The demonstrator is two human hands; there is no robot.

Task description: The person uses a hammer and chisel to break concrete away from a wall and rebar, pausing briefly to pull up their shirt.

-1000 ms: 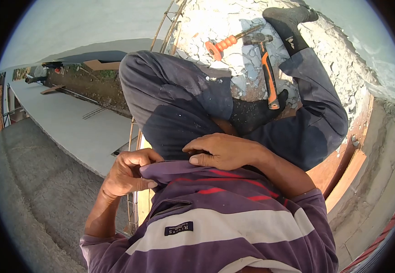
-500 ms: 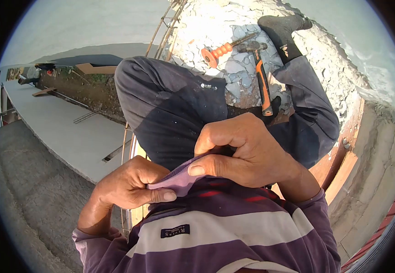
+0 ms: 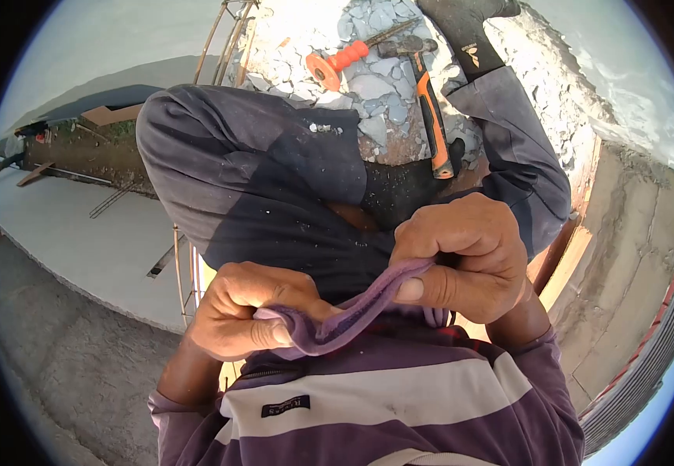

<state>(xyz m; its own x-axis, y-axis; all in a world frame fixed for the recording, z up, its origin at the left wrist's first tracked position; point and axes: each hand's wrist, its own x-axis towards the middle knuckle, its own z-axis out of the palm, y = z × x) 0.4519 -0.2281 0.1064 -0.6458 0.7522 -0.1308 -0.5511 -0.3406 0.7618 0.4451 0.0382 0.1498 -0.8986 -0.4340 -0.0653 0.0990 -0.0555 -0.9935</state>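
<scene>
- Grey ground [image 3: 80, 349] fills the lower left, open as far as the rough edge of a pale slab [image 3: 73, 225], which runs slantwise past the person's left knee.
- The rubble [image 3: 387, 93] spreads between the pale wall at the upper right and the thin steel rods [image 3: 220, 46], crowding the space around the socked foot [image 3: 461, 31].
- Dark trousers [image 3: 251, 171] cover the folded legs; the left knee is near the rods, and the lap lies just beyond the hands.
- The striped shirt [image 3: 407, 384] crosses the bottom; its purple hem [image 3: 360, 311] is lifted in a wavy fold between both hands, above the lap.
- The right hand [image 3: 469, 260] clamps the hem's right end between thumb and curled fingers.
- The left hand [image 3: 251, 311] pinches the other end, thumb on top; the hands stand apart with only the hem between them.
- The orange-and-black hammer [image 3: 431, 116] lies on the rubble, handle end by the other sock, its head near the chisel [image 3: 344, 62] with its orange guard.
- Compared with half a second ago, the hands are farther apart, a longer stretch of hem shows between them, and hammer and chisel lie as they did.
</scene>
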